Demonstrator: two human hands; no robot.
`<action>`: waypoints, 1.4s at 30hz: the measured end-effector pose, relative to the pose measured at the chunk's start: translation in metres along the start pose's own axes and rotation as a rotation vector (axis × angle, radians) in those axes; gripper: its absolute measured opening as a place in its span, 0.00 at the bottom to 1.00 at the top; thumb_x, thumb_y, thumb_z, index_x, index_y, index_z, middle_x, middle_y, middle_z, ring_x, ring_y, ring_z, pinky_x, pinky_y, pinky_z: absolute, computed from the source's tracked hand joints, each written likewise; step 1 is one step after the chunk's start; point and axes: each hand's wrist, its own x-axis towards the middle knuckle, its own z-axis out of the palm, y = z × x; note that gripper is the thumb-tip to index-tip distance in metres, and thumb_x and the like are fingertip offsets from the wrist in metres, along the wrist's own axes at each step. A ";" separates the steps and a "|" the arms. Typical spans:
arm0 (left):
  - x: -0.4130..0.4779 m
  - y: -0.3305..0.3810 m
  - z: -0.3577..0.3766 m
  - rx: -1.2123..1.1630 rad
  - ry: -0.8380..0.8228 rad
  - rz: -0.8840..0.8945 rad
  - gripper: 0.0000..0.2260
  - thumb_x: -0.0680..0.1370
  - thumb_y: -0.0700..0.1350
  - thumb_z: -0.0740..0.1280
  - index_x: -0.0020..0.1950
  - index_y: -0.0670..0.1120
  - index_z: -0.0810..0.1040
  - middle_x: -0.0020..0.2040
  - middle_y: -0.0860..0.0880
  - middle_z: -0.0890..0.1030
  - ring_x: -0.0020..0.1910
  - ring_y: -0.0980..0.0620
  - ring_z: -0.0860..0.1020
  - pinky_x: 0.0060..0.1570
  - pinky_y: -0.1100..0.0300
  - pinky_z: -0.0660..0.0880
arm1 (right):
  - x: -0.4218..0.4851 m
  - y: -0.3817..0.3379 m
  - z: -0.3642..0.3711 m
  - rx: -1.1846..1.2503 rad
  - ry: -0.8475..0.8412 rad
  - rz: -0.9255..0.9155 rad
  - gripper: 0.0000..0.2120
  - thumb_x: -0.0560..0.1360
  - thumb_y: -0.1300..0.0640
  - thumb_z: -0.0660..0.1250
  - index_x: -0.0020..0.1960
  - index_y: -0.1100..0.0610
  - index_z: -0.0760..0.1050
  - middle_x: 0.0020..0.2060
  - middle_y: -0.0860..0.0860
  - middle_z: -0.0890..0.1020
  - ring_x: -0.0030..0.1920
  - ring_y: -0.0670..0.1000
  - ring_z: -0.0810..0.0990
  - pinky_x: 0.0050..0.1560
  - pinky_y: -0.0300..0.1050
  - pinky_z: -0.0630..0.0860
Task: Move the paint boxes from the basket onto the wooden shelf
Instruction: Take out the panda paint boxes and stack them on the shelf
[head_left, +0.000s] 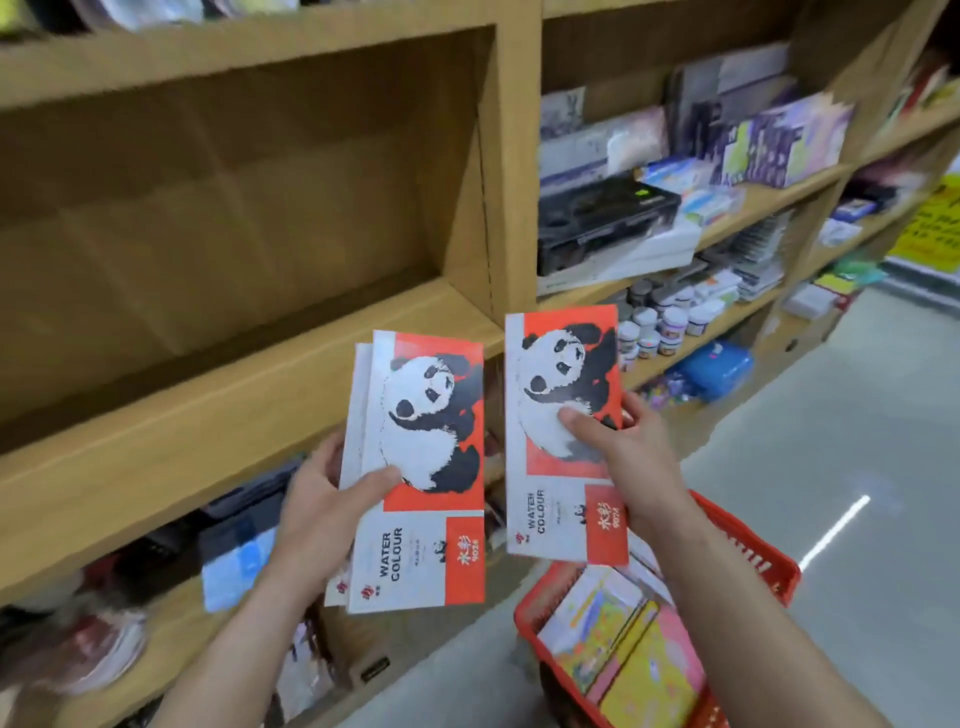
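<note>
My left hand (324, 501) grips a small stack of flat watercolour paint boxes (415, 467), red and white with a panda picture, thumb on the front. My right hand (631, 457) holds one more panda paint box (556, 384) of the same kind, thumb pressed on the panda. Both are held upright side by side in front of the wooden shelf (223, 415), whose wide left compartment holds nothing. A red plastic basket (748, 551) sits at the lower right under my right forearm, with colourful yellow and pink boxes (639, 654) lying in it.
The compartment to the right holds a black case (602, 218), notebooks and packets. Lower shelves carry small paint jars (670, 317), a blue box (717, 369) and stationery. Dark and blue items fill the shelf under the bare one. Grey floor stretches to the right.
</note>
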 end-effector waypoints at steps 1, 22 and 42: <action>0.001 0.006 -0.015 -0.011 0.032 0.017 0.23 0.66 0.49 0.78 0.59 0.52 0.78 0.49 0.49 0.88 0.40 0.49 0.87 0.34 0.56 0.80 | 0.009 -0.010 0.019 -0.019 -0.026 -0.016 0.19 0.73 0.63 0.78 0.62 0.55 0.79 0.47 0.48 0.90 0.43 0.50 0.90 0.42 0.43 0.82; 0.082 0.010 -0.174 -0.197 0.261 0.004 0.14 0.75 0.35 0.73 0.58 0.48 0.79 0.45 0.50 0.88 0.36 0.48 0.87 0.28 0.62 0.77 | 0.167 -0.069 0.235 -0.600 -0.332 0.220 0.15 0.73 0.54 0.79 0.51 0.65 0.82 0.34 0.57 0.89 0.30 0.54 0.88 0.29 0.42 0.82; 0.142 0.080 -0.066 -0.330 0.185 0.152 0.21 0.75 0.49 0.72 0.67 0.49 0.75 0.57 0.46 0.85 0.51 0.46 0.86 0.49 0.50 0.82 | 0.082 -0.068 0.219 -0.206 -0.589 -0.090 0.11 0.83 0.59 0.65 0.63 0.50 0.79 0.51 0.47 0.89 0.49 0.47 0.89 0.45 0.39 0.82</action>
